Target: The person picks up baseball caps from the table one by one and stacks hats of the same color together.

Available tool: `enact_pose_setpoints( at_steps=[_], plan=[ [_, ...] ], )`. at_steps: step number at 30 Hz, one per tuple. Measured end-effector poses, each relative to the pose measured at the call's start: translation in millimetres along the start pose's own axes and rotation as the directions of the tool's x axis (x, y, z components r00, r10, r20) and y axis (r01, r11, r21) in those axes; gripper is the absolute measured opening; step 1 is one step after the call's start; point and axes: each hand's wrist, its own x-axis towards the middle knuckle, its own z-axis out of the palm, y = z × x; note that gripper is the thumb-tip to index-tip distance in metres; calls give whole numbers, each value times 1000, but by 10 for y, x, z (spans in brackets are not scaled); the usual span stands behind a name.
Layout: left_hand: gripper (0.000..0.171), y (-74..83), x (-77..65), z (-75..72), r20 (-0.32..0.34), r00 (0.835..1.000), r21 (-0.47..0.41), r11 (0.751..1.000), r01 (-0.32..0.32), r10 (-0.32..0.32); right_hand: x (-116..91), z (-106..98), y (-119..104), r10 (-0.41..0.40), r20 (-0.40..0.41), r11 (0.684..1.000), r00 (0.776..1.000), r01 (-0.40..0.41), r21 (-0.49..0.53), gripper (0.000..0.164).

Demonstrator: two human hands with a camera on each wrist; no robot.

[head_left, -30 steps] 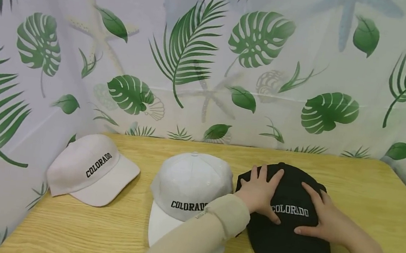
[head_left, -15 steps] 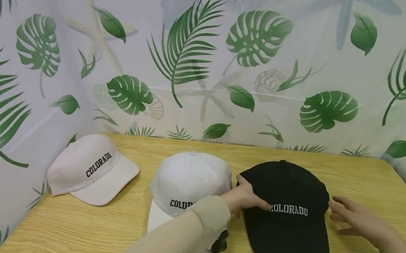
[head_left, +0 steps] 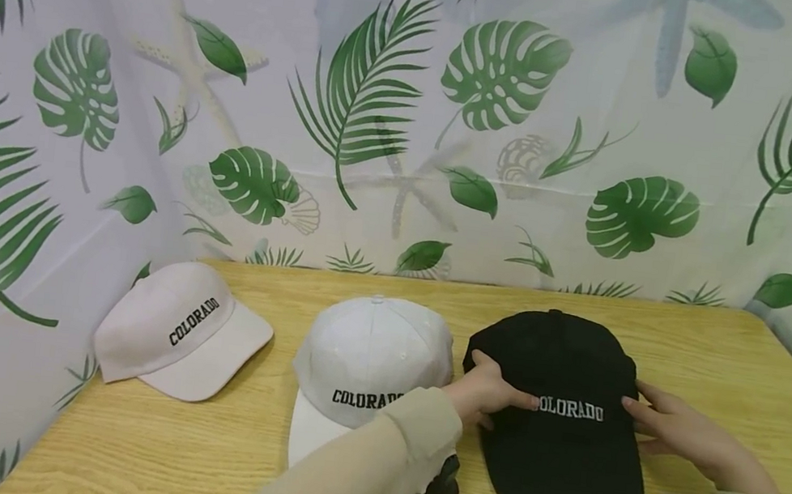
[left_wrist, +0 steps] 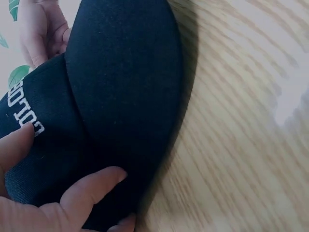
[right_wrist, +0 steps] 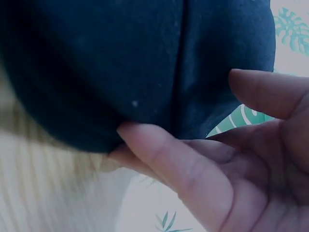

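Note:
A black baseball cap with white "COLORADO" lettering sits on the right half of the table, brim toward me. My left hand holds its left side, the thumb lying across the front beside the first letter. In the left wrist view, fingertips rest by the brim's edge. On the cap's opposite side, my right hand grips the lower edge, thumb on the outside. The right wrist view shows fingers along and under that edge; some fingertips are hidden behind the fabric.
Just left of the black cap stands a white cap, partly covered by my left forearm. Farther left, a pale pink cap is turned toward the right. The wooden table meets a leaf-printed cloth behind.
Both hands were spread over the cap's crown, then moved down to its two sides. The right hand was apart from the cap half a second ago and now touches it. The cap has barely shifted.

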Motion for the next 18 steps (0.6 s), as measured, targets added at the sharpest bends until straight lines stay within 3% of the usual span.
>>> enact_pose_setpoints(
  at_steps=[8,12,15,18],
  plan=[
    [98,-13,-17,-18,11,1000,24,1000,1,-1,-16,-17,12,24,-14,1000,1000,-24,4,71],
    [92,23,-85,-114,41,998,102,994,-45,41,-35,-44,28,18,-59,993,998,-24,-114,69],
    [86,83,-160,-245,60,992,127,985,-118,111,-63,-33,-28,-63,-159,951,985,11,-309,65],
    [80,150,-286,-404,88,981,148,972,-182,170,-97,30,-179,-177,-258,871,950,29,-491,64]
  ],
)
